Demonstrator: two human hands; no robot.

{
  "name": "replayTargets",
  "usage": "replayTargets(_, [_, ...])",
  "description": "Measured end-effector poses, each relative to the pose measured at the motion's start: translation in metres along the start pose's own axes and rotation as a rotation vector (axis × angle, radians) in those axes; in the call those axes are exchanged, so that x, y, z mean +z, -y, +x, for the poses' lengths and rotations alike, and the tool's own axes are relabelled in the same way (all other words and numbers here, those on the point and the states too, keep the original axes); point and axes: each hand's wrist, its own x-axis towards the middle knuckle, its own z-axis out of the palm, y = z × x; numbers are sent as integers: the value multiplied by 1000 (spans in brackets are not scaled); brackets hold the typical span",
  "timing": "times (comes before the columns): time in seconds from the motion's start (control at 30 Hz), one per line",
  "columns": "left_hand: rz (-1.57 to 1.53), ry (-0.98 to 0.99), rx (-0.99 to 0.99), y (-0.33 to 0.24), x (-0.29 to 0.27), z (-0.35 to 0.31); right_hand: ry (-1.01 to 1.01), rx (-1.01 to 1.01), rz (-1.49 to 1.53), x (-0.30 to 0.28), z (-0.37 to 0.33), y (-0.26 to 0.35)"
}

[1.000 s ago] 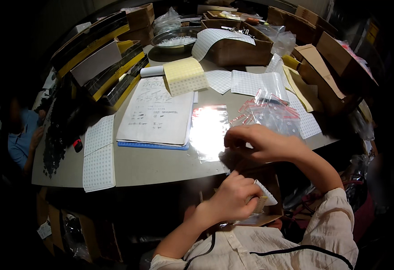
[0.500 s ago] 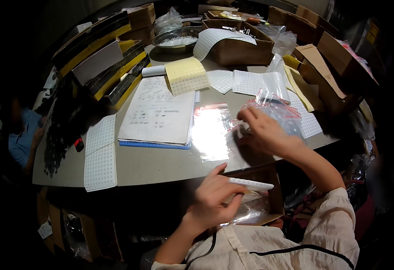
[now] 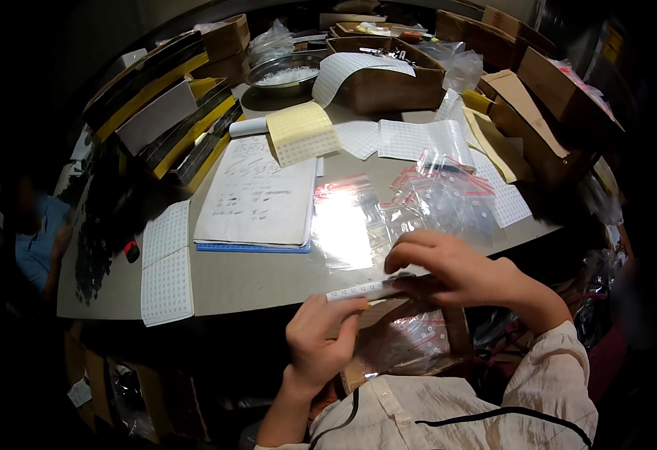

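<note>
My left hand (image 3: 319, 337) grips a white sticker sheet (image 3: 362, 289), bent over into a narrow printed strip, between thumb and fingers. At the strip's other end is my right hand (image 3: 448, 270), its fingers curled and pinched; whatever small piece lies between the fingertips is hidden. Just beyond the hands, clear zip bags (image 3: 444, 199) with red closures lie in a loose pile on the table. Another clear zip bag (image 3: 349, 225) lies flat beside them, shining under the light. Below my hands, an open cardboard box (image 3: 459, 330) holds more clear bags (image 3: 416, 337).
Left of the bags lies a paper pad (image 3: 257, 199) on a blue board. Sticker sheets (image 3: 167, 262) hang slightly over the front edge. A metal bowl (image 3: 287, 73) of white pieces and a brown box (image 3: 388, 86) stand behind. At far left sits another person (image 3: 40, 232).
My right hand has come back from the bag pile to the sticker sheet. My left hand has moved slightly left, turning the sheet so its printed strip shows.
</note>
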Motion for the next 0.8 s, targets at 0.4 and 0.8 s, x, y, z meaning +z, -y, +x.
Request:
replayTargets(0.4, [60,38,88,-1,10,0,24,-75,-79,15,1,6])
replayTargets(0.8, [-125,22,-194,1,3,8,-145,-93,110,23,-1,-9])
